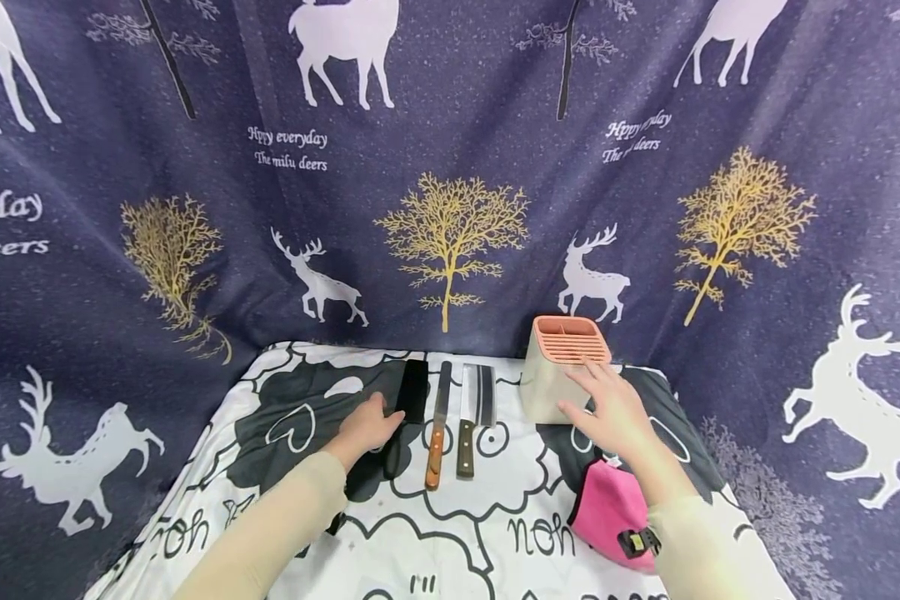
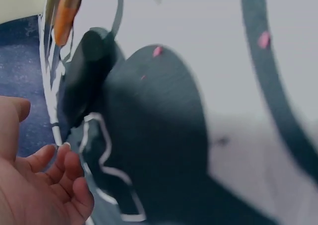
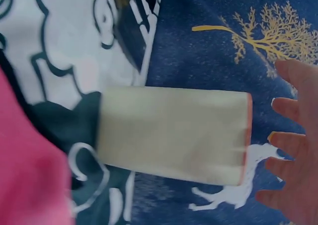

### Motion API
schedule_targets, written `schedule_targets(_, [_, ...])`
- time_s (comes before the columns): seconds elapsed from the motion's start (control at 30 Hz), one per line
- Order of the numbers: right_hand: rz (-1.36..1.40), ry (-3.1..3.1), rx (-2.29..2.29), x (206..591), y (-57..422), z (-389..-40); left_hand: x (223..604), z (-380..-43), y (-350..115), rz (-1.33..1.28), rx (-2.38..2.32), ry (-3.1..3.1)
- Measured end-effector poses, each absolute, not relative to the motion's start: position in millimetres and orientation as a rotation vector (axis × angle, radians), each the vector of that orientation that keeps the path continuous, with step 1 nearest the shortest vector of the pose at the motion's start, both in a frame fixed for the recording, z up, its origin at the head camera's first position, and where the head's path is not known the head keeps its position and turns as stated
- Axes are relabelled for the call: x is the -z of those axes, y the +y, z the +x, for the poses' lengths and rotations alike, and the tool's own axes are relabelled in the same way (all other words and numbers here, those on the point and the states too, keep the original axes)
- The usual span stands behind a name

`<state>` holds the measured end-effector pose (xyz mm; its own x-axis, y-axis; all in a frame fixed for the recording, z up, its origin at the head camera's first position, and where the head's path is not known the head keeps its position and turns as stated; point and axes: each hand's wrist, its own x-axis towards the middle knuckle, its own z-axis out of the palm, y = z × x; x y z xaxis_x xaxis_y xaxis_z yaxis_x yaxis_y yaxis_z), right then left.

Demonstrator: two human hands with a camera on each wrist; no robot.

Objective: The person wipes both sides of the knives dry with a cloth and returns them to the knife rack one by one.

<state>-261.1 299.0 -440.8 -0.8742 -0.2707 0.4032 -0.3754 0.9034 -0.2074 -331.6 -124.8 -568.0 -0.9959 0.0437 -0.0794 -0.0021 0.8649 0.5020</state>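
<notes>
A black-bladed knife point(image 1: 414, 390) lies on the patterned cloth, its dark handle point(image 2: 85, 78) toward the person. Beside that knife is my left hand point(image 1: 371, 423), loosely curled with nothing between the fingers; in the left wrist view its fingertips are close to the handle. To the right lie a long knife with an orange-brown wooden handle point(image 1: 434, 457) and a wide-bladed cleaver with a dark brown handle point(image 1: 466, 450). My right hand point(image 1: 607, 410) is at the cream knife block point(image 1: 542, 392) with a slotted orange top point(image 1: 570, 342). Its fingers point(image 3: 288, 108) are spread, apart from the block's side.
A pink cloth item point(image 1: 607, 508) with dark trim lies at the right, below my right forearm. The black and white cloth point(image 1: 420, 542) covers the work surface. Behind it hangs a dark blue curtain point(image 1: 450, 133) with deer and trees.
</notes>
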Motion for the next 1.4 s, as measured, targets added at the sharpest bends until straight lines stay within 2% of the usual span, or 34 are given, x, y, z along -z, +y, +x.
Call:
schedule_targets(0.4, [0.209,-2.827,-0.560,518.4,319.9,-224.1,589.1,-328.2,-120.7,-0.109,-0.800,2.923])
schedule_targets(0.87, [-0.262,-3.137,-0.543,573.9,349.6,-192.6,599.8,-324.0,-114.9,-0.107,-0.657,2.916])
schedule_targets(1.1, [-0.240,-3.077,-0.486,597.4,341.6,-178.5,599.6,-323.9,-115.2,-0.155,-0.638,2.879])
schedule_targets(1.4, [-0.148,-2.850,-0.556,609.4,341.0,-174.1,596.1,-326.9,-115.5,-0.193,-0.682,2.892])
